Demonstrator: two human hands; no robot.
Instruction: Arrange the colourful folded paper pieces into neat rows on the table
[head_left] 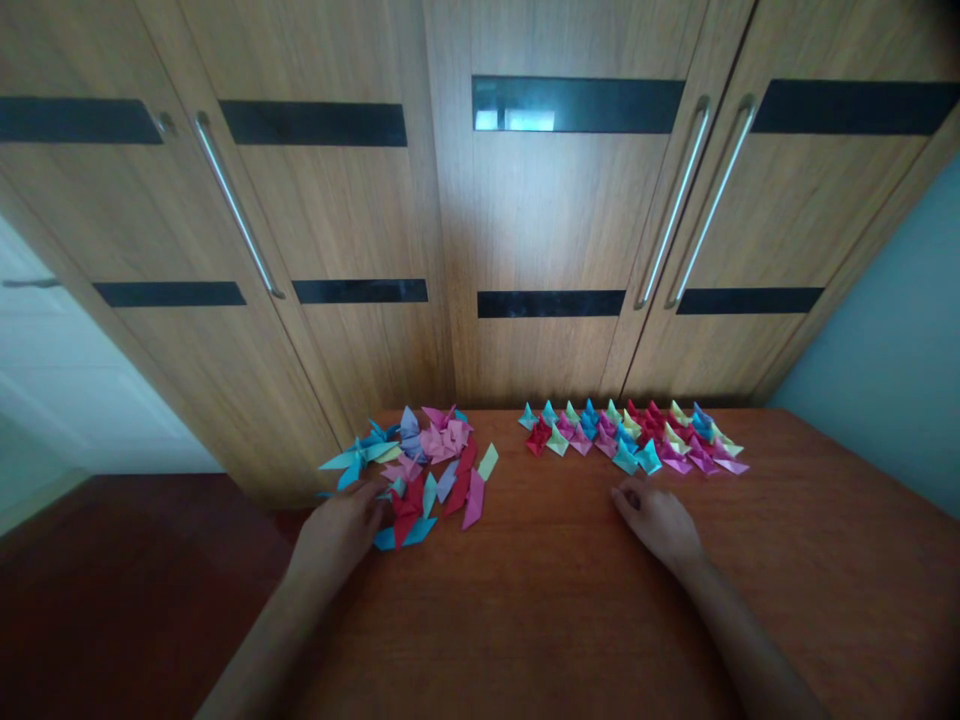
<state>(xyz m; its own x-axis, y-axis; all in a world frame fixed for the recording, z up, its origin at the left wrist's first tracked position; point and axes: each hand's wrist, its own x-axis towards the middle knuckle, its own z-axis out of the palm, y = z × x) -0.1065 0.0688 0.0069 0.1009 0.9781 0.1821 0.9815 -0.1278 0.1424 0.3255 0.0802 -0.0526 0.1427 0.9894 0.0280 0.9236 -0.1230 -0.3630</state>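
Folded paper pieces in blue, pink, red, purple and pale green lie in a loose pile [444, 440] on the left part of the brown table [510, 620]. At the pile's near left edge is my left hand [352, 520], its fingers curled among the papers; what they hold, if anything, is hidden. Several folded paper pieces stand in close rows [606, 430] farther right, along the table's back. Just in front of these rows my right hand [651, 512] rests on the tabletop with fingers bent together, and whatever may be between them is too small to make out.
Behind the table rises a wooden wardrobe [547, 220] with long metal handles and dark strips. A white door [67, 400] is at the left, and a pale blue wall [885, 330] at the right. Dark reddish floor [135, 600] shows left of the table.
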